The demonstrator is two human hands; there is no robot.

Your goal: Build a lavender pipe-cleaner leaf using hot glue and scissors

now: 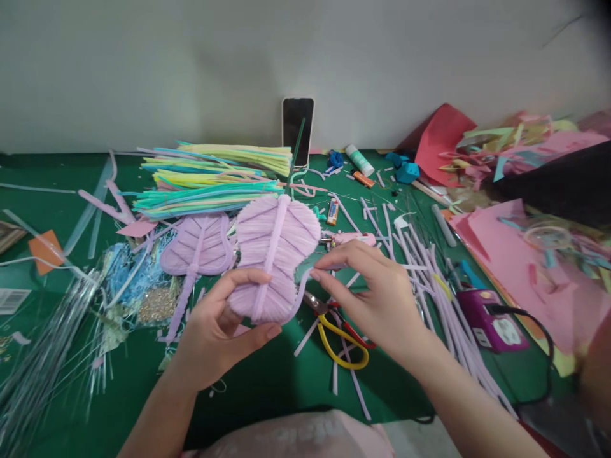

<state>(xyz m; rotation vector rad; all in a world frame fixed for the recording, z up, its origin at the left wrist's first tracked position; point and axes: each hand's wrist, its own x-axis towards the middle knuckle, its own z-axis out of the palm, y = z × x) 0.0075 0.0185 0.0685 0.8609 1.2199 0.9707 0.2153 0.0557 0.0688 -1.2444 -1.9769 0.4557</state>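
Note:
My left hand [229, 318] grips the lower left part of a lilac leaf shape [279, 254] made of fuzzy pipe cleaners, with a thick midrib and slanting veins. A thin green stem [296, 152] sticks up from its far end. Between the thumb and finger of my right hand [367, 286] is a lilac pipe cleaner [301, 291], which runs along the leaf's lower right edge. Behind my left hand, a second lilac leaf [198, 245] with a wrapped stalk lies on the table. Yellow- and red-handled scissors [341, 340] rest below my right hand.
Bundles of yellow and mint pipe cleaners [210, 197] lie at the back, near a phone [296, 130] leaning on the wall. Loose lilac pipe cleaners [443, 318] and a purple box with a cable [494, 321] are on the right. Wires [42, 356] spread at left; pink paper [515, 280] lies far right.

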